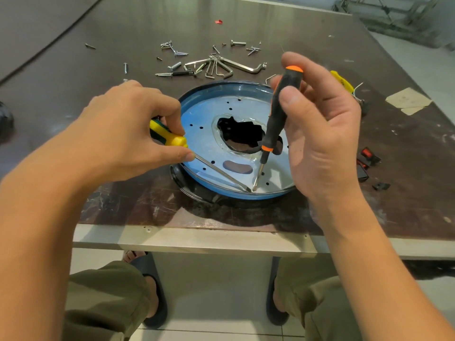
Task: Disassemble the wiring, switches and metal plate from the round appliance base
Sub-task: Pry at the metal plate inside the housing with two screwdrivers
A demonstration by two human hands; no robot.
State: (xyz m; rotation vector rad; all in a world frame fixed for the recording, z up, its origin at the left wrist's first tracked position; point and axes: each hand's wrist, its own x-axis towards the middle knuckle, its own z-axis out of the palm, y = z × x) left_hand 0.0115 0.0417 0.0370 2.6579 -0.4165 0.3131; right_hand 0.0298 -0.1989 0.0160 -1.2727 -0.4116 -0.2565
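Observation:
The round appliance base (197, 179) lies near the table's front edge, its blue rim around a shiny metal plate (209, 119) that has a ragged hole in the middle. My left hand (128, 129) grips a yellow-handled screwdriver (170, 137), whose long shaft slants down to the plate's near edge. My right hand (317, 124) holds a black and orange screwdriver (278, 114) almost upright. Both tips meet at one spot by the plate's front rim. Two red rocker switches (368, 159) lie on the table to the right of the base.
Loose screws (174, 50) and a bunch of hex keys (221, 67) are scattered behind the base. A yellow tool (342, 82) and paper scraps (408, 99) lie at the right. The table's front edge (197, 239) is close, my legs below it.

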